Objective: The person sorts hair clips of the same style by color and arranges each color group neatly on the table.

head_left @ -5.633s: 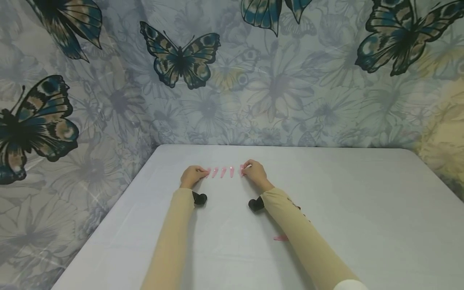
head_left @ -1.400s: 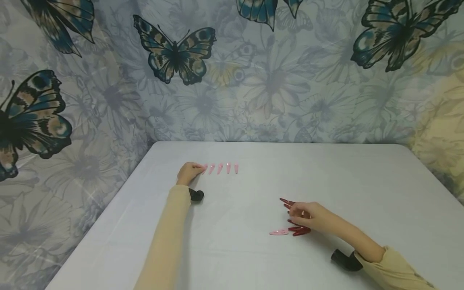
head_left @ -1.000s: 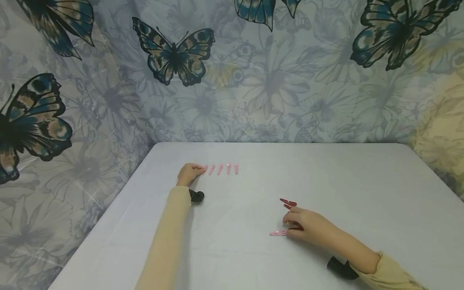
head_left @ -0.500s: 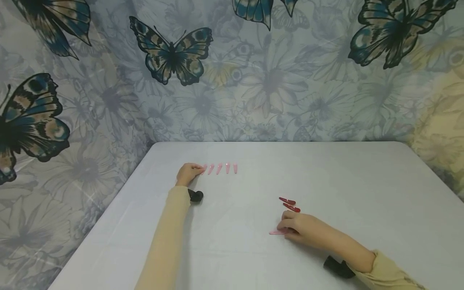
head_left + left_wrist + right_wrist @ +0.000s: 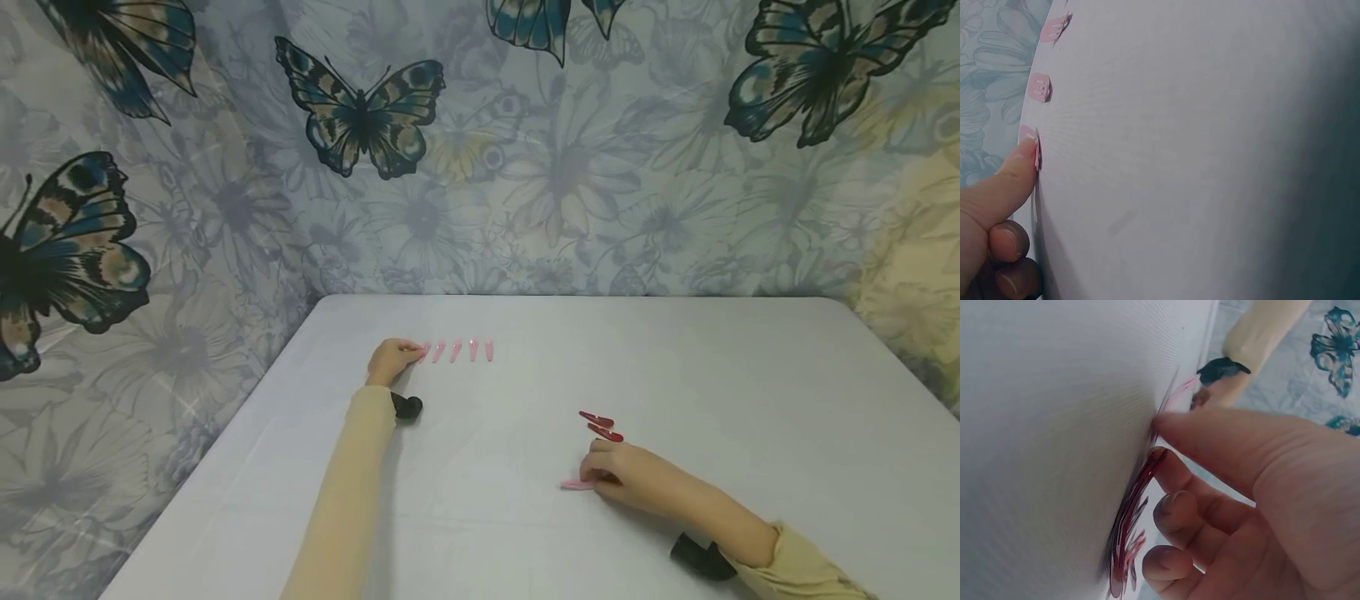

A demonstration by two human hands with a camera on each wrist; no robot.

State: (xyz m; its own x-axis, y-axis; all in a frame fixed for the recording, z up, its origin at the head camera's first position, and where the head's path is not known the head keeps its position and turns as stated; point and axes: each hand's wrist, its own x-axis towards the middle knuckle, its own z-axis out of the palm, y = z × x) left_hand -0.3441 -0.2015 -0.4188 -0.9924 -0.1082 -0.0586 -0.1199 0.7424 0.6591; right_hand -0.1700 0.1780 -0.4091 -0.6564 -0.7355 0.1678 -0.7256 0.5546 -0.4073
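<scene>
In the head view, several pink snap hair clips (image 5: pixel 456 351) stand in a row near the table's far edge. My left hand (image 5: pixel 392 361) pinches the leftmost pink clip at the row's end; the thumb lies on that clip (image 5: pixel 1030 134) in the left wrist view. Nearer me, my right hand (image 5: pixel 626 473) has its thumb and forefinger at the wide end of a loose pink hair clip (image 5: pixel 574 485), pinching it. Dark red hair clips (image 5: pixel 603 432) lie just beyond its knuckles. More dark red clips (image 5: pixel 1125 531) show below the fingers in the right wrist view; the hand hides them from the head view.
A white-covered table (image 5: pixel 487 533) carries everything. Behind it and at the left hangs a butterfly-and-flower cloth (image 5: pixel 570 192). A black wrist device (image 5: pixel 407 407) sits on the left wrist, another black device (image 5: pixel 701 557) on the right.
My right hand left the pink row after setting a clip at its right end, came back to the red pile, then slid left onto the loose pink clip. The left hand stayed put.
</scene>
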